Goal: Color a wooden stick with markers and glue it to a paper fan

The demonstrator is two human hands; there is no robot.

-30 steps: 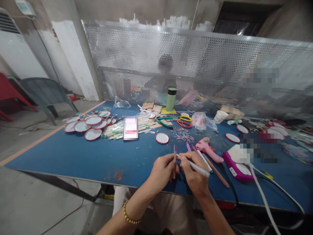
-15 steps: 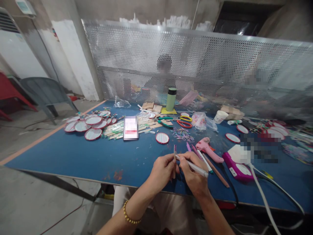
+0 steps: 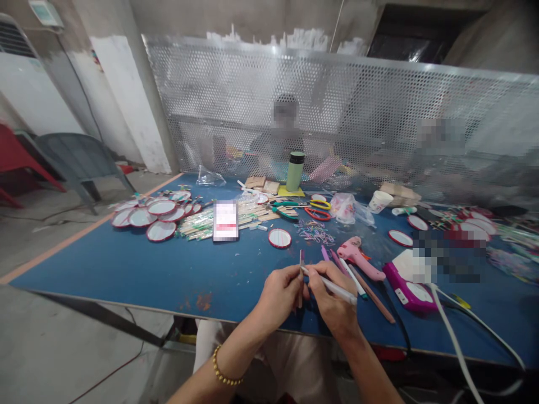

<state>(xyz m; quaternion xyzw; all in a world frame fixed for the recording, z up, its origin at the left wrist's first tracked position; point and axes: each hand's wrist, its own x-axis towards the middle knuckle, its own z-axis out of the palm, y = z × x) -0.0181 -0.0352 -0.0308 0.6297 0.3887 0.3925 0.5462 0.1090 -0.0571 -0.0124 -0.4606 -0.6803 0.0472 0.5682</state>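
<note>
Near the table's front edge, my left hand (image 3: 281,293) is closed on a thin upright wooden stick (image 3: 301,259), whose upper end looks purple. My right hand (image 3: 332,297) grips a white pen (image 3: 337,289), its tip touching or very near the stick. Just beyond the hands lies a round white disc with a red rim (image 3: 279,238). Pink and purple pens (image 3: 325,253) and a pink glue gun (image 3: 361,259) are right of them. A heap of small coloured pieces (image 3: 315,232) sits further back.
Red-rimmed discs (image 3: 161,230) pile up at the left, beside green-wrapped sticks (image 3: 196,224) and a phone-like screen (image 3: 225,220). Pliers (image 3: 318,215), a green bottle (image 3: 295,173) and a paper cup (image 3: 380,201) stand or lie behind. A magenta box (image 3: 410,289) and white cables (image 3: 455,336) are right.
</note>
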